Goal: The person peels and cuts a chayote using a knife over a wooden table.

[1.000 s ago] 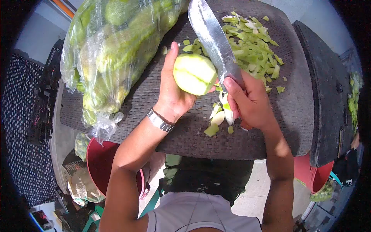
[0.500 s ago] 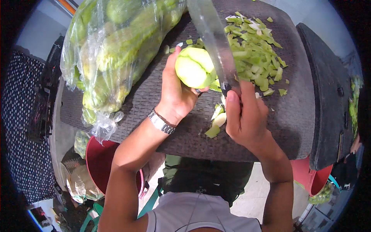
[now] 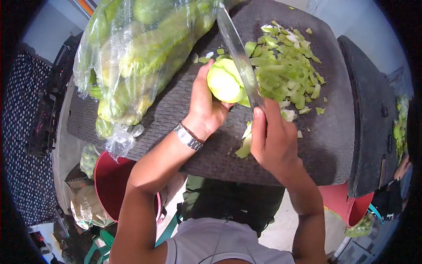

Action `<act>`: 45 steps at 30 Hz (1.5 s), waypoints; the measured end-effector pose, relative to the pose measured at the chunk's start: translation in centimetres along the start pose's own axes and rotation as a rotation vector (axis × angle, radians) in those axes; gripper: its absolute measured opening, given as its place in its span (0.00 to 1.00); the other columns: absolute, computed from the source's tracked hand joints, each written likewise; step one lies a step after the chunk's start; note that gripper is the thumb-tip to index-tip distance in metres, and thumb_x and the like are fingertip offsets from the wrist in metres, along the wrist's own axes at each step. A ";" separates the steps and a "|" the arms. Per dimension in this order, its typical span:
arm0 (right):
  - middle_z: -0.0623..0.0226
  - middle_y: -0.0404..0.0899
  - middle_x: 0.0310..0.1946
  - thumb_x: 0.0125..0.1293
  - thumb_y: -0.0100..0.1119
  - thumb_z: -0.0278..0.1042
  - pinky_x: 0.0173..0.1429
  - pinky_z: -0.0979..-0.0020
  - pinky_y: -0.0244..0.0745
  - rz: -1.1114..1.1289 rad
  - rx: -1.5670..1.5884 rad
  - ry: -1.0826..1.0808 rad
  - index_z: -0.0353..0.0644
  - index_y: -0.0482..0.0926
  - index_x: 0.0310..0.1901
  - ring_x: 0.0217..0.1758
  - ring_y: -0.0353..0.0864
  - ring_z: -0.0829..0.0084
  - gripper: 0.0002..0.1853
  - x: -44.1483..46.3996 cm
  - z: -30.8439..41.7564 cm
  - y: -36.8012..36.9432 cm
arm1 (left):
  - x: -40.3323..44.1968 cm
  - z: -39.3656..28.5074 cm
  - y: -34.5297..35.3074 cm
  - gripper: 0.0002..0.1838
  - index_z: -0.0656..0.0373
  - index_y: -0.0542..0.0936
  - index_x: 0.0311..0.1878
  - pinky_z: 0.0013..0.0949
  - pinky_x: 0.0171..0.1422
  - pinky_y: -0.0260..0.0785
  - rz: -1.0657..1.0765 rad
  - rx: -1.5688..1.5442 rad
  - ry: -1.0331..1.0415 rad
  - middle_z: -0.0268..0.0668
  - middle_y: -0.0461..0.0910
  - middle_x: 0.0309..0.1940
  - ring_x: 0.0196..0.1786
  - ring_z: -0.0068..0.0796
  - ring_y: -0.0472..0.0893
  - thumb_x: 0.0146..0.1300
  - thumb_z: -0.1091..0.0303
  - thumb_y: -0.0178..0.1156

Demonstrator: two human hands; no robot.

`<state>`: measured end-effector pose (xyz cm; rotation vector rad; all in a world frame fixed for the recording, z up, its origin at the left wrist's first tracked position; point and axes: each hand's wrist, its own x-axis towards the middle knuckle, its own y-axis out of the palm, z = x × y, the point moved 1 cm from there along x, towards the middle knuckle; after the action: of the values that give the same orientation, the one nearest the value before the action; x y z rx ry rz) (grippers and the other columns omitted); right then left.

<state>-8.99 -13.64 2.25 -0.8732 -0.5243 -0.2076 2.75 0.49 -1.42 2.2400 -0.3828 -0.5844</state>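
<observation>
My left hand (image 3: 205, 105) is closed around a pale green chayote (image 3: 225, 82), which looks peeled over much of its surface. In my right hand (image 3: 276, 141) is the handle of a large knife (image 3: 241, 55), its long blade slanting up and to the left. The blade lies against or just over the chayote's right side; exact contact cannot be told. Green peelings (image 3: 285, 72) are heaped beyond the knife, and a few pale scraps (image 3: 244, 147) lie nearer to me, left of my right hand.
A clear plastic bag (image 3: 140, 61) full of chayotes covers the left of the dark woven tabletop (image 3: 211, 163). Red buckets stand below at the left (image 3: 110, 185) and right (image 3: 351, 204). A dark chair back (image 3: 371, 119) rises along the right edge.
The knife and my right hand have shifted slightly left and down, the blade now tilting more leftward. My left hand has moved slightly right with the chayote, which appears turned a little.
</observation>
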 end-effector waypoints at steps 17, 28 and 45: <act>0.53 0.80 0.27 0.74 0.59 0.29 0.27 0.56 0.77 -0.130 -0.010 0.107 0.34 0.77 0.53 0.23 0.83 0.51 0.11 -2.1 3.0 0.2 | -0.2 0.0 0.3 0.20 0.47 0.80 0.47 0.25 0.21 0.58 -0.012 0.019 -0.006 0.25 0.84 0.33 0.26 0.19 0.79 0.81 0.45 0.45; 0.53 0.78 0.24 0.76 0.58 0.30 0.27 0.53 0.76 -0.053 -0.073 0.130 0.39 0.74 0.45 0.25 0.83 0.47 0.05 -1.2 1.1 1.8 | -0.3 0.0 0.2 0.21 0.48 0.82 0.52 0.23 0.21 0.64 -0.012 0.049 -0.081 0.26 0.87 0.39 0.30 0.19 0.82 0.81 0.45 0.46; 0.64 0.77 0.19 0.84 0.48 0.39 0.27 0.63 0.73 0.065 0.462 0.671 0.39 0.73 0.44 0.21 0.81 0.67 0.12 -0.9 1.0 -3.1 | -1.5 -1.5 1.0 0.22 0.61 0.81 0.52 0.21 0.22 0.68 0.340 0.533 0.133 0.36 0.88 0.35 0.27 0.22 0.85 0.68 0.52 0.73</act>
<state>-11.32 -14.84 4.41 -0.3300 0.0889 -0.2892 2.16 1.40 0.69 2.6093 -0.9145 -0.1578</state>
